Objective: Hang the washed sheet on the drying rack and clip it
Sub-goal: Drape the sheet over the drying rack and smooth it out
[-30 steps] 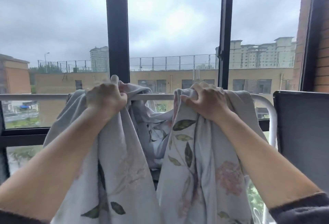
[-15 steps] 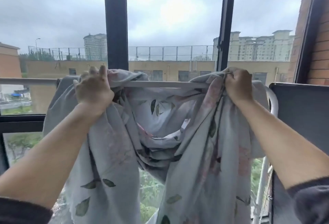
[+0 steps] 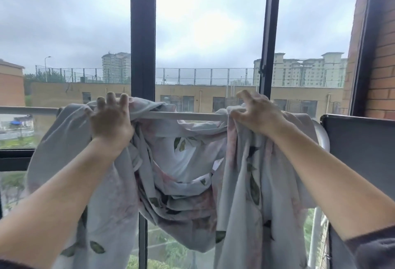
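Observation:
A pale grey-blue sheet [image 3: 239, 194] printed with green leaves and pink flowers hangs over the white top bar of the drying rack [image 3: 186, 116]. It is bunched in two hanging parts with a sagging fold between them. My left hand [image 3: 110, 119] grips the left bunch at the bar, fingertips hooked over the top. My right hand [image 3: 254, 114] grips the right bunch at the bar, fingers curled into the cloth. No clips are in view.
The bar runs left [image 3: 25, 110] along a window with dark frames [image 3: 142, 40] and curves down at the right [image 3: 323, 138]. A dark flat panel [image 3: 359, 153] stands at the right beside a brick wall [image 3: 382, 65]. Buildings and trees lie outside.
My hands moved apart along the bar, spreading the sheet and baring a stretch of bar between them. My right hand then came back a little to the left.

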### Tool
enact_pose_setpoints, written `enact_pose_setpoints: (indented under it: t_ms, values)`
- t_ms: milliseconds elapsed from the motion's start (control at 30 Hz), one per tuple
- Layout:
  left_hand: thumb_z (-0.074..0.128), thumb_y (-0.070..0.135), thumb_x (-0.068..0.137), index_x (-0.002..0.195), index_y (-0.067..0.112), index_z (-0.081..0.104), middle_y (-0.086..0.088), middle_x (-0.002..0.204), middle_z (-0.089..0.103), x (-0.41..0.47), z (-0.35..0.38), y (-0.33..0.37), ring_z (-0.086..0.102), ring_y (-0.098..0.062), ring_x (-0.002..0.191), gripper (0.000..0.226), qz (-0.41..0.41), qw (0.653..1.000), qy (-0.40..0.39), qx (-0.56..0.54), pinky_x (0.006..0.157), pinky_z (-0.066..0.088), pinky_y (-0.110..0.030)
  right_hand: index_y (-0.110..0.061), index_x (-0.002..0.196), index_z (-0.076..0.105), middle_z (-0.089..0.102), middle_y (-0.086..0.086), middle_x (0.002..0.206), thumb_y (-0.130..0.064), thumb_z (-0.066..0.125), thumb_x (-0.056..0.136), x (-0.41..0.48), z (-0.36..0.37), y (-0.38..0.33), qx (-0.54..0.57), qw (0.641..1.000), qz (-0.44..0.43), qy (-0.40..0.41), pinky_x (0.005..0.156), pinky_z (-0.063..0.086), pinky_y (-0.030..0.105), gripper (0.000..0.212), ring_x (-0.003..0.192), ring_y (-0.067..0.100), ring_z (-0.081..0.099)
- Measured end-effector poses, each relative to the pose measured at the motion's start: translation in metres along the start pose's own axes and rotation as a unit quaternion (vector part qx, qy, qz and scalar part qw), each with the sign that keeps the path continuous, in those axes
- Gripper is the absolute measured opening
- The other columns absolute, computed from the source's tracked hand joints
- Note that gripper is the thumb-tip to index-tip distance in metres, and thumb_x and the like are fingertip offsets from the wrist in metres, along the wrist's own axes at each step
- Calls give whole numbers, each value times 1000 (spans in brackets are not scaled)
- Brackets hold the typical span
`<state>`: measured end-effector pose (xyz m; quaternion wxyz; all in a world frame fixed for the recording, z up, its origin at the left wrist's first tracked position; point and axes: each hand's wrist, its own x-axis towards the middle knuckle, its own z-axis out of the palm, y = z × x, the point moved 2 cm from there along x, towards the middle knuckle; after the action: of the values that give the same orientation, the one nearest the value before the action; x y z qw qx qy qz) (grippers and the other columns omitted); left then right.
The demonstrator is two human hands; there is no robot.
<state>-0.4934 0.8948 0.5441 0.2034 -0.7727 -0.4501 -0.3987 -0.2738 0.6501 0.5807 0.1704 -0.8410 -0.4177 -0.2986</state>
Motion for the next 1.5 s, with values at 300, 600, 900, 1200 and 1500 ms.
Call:
enact_pose_setpoints:
  t_ms: [300, 600, 900, 1200, 1500]
  values:
    - [43, 7, 84, 94, 7, 62, -15, 89, 66, 25, -6, -14, 61, -34, 80, 21, 84, 993, 78, -17, 61, 39, -36, -15, 124, 59, 61, 7, 124, -63, 20, 95, 50, 38, -94, 28, 966, -124, -223, 94, 42, 38, 68, 106, 22, 55]
    - [44, -2, 73, 70, 7, 56, -13, 60, 60, 26, -3, -14, 57, -30, 52, 15, 107, 979, 148, -86, 49, 34, -27, -20, 104, 63, 66, 2, 110, -41, 48, 96, 86, 49, -91, 167, 838, 55, -516, 86, 52, 36, 27, 90, 19, 64]
    - [74, 12, 68, 86, 8, 56, -10, 72, 59, 13, 20, -28, 59, -29, 59, 26, 91, 986, 140, -12, 47, 40, -29, -15, 96, 67, 65, 2, 85, -16, 50, 96, 117, 81, -100, 275, 889, -6, -366, 69, 47, 25, 17, 70, 11, 58]
    - [70, 46, 74, 98, 14, 58, -8, 89, 62, 8, 15, -28, 61, -32, 73, 42, 88, 986, 126, -58, 50, 45, -33, -19, 81, 68, 64, 0, 71, -17, 53, 94, 85, 43, -95, 662, 733, -113, -110, 58, 47, 25, 20, 64, 12, 57]
    - [57, 15, 80, 100, 21, 58, -1, 98, 65, 13, 0, -29, 60, -28, 85, 21, 42, 975, 107, -192, 62, 34, -31, -20, 79, 56, 62, 3, 70, -25, 45, 96, -39, 122, -143, 264, 892, -365, -42, 54, 31, 29, 21, 61, 16, 53]
